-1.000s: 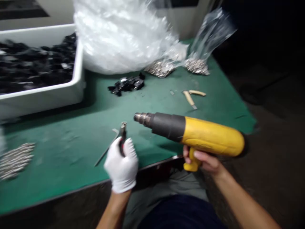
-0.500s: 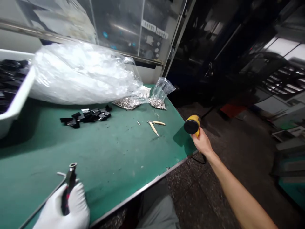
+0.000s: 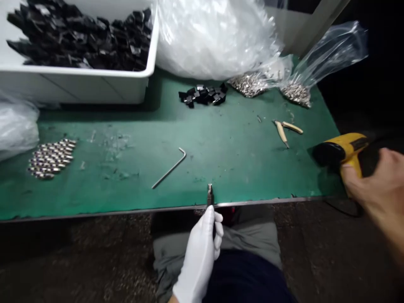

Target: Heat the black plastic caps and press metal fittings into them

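The gloved left hand [image 3: 198, 252] pinches a small dark tool [image 3: 210, 195] upright at the green counter's [image 3: 240, 176] front edge; the bare right hand [image 3: 375, 181] wraps a yellow heat gun [image 3: 342, 151] at the counter's end. Beyond lie an Allen key [image 3: 168, 168] and a white tub [image 3: 72, 88] of black parts [image 3: 78, 42].

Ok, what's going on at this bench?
One person is at a green-topped bench. The bare right hand holds a yellow heat gun by its grip, off the bench's right end, nozzle pointing left. The white-gloved left hand holds a small dark tool upright at the front edge. Nearby lie an L-shaped hex key and a small pile of black pieces.
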Available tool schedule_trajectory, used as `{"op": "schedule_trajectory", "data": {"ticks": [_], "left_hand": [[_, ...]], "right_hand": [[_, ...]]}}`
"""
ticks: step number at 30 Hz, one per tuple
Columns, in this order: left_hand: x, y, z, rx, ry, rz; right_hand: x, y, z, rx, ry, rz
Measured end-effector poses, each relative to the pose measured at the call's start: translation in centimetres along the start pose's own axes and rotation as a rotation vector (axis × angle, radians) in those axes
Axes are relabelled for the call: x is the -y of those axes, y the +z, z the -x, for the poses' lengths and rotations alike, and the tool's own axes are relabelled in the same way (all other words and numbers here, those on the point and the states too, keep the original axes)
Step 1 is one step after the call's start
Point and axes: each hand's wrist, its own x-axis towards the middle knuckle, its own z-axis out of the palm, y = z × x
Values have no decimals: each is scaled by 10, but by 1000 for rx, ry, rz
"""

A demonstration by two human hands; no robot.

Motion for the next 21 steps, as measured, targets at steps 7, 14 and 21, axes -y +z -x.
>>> {"op": "schedule_trajectory", "data": {"ticks": [7, 14, 21], "left_hand": [[0, 1, -1, 29, 40, 33], [-7, -2, 2, 121, -20, 139], [-11, -9, -5, 277, -86, 243]], "right_hand": [[134, 0, -38, 322, -377, -201], [167, 34, -73, 560, -209, 66], [165, 38, -80, 508, -240, 118]]}}
